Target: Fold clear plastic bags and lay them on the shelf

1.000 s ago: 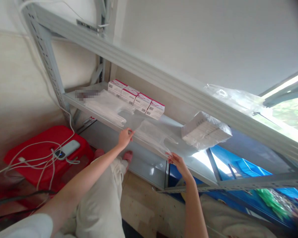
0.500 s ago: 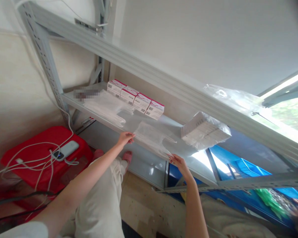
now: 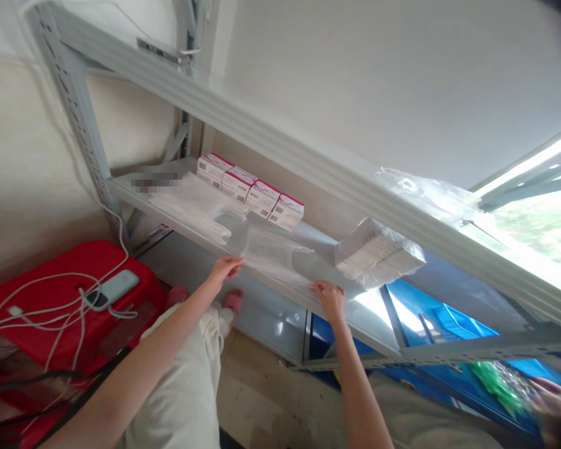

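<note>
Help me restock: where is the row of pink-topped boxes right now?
The pink-topped boxes stand in a row at the back of the grey shelf, left of centre in the head view, behind the clear plastic bag and left of the wrapped stack.

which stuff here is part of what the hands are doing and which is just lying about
In hand:
- clear plastic bag, flat on the shelf
- left hand, at the bag's left edge
- right hand, at its right edge

Lying about:
- pink and white boxes
- other bag stack
- wrapped bundle
- red stool with white cables
</note>
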A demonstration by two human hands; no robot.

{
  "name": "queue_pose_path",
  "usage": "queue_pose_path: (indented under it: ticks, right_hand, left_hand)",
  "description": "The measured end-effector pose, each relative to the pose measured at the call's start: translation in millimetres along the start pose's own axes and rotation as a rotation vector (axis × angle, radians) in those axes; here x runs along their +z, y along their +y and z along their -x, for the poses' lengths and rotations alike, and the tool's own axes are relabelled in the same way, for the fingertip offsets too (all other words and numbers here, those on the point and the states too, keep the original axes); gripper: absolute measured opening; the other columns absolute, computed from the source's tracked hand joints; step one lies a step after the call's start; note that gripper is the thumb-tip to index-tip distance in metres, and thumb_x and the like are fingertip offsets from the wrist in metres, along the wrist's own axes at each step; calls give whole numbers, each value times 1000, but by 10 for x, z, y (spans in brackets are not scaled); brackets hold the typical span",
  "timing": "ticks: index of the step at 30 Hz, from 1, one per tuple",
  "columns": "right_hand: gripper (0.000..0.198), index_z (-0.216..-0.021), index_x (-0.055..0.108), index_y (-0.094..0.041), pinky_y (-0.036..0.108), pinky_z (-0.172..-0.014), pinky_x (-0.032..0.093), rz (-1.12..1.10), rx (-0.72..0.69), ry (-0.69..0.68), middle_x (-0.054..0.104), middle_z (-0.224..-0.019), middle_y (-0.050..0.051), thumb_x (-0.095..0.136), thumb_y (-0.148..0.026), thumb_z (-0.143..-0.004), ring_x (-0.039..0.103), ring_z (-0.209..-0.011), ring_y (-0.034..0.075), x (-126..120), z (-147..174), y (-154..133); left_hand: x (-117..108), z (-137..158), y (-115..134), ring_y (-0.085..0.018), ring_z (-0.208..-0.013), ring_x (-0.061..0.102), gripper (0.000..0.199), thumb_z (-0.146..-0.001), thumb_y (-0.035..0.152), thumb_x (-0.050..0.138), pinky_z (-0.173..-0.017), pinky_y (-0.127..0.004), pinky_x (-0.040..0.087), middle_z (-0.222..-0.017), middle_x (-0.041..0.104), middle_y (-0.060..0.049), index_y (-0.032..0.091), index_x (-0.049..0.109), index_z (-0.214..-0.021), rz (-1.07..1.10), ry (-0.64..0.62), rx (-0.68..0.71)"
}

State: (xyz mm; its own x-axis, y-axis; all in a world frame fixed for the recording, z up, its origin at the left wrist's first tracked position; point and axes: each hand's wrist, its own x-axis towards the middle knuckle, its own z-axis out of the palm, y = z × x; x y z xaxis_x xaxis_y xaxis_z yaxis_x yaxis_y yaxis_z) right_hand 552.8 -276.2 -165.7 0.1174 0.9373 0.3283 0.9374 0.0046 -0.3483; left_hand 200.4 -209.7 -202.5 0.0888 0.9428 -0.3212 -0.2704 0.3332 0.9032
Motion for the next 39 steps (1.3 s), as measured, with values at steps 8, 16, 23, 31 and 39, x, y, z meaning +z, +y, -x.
queue_pose_path:
  ticks: [8, 16, 23, 31, 39]
  right_hand:
    - [47, -93, 68, -17, 35, -75, 43, -383, 212, -86, 68, -83, 7, 58, -56, -69, 59, -78, 23, 198, 93, 266]
    - [50, -102, 68, -22, 35, -91, 40, -533, 109, -206, 65, -108, 7, 44, -60, -79, 56, -103, 24, -15, 112, 155]
    - [50, -81, 71, -16, 32, -72, 43, -357, 175, -10, 68, -82, 9, 56, -63, -69, 57, -74, 22, 228, 108, 146]
    - [49, -89, 72, -16, 33, -75, 44, -498, 261, 96, 70, -87, 9, 59, -59, -69, 60, -81, 25, 280, 143, 236]
    - [60, -99, 69, -13, 31, -66, 47, -627, 350, 217, 70, -81, 9, 54, -63, -69, 60, -68, 21, 260, 97, 200]
  left_hand:
    - [-46, 35, -52, -5, -37, 48, 37, -57, 45, 74, -39, -17, 35, -54, 59, 2, 13, 60, -70, -81, -32, 51]
    - [-36, 38, -152, -7, -32, 48, 45, -61, 55, 68, -36, -18, 33, -53, 60, 0, 12, 59, -70, -140, -86, 77]
    - [-38, -20, -240, -8, -33, 49, 50, -60, 59, 66, -36, -19, 35, -53, 61, -1, 11, 61, -73, -141, -128, 113]
    - [-58, -78, -291, -8, -33, 49, 51, -59, 62, 61, -35, -19, 34, -53, 61, -2, 12, 59, -69, -216, -147, 129]
    - [206, 109, -453, -9, -30, 48, 41, -67, 58, 51, -31, -17, 30, -51, 62, 0, 17, 48, -70, -210, -265, 111]
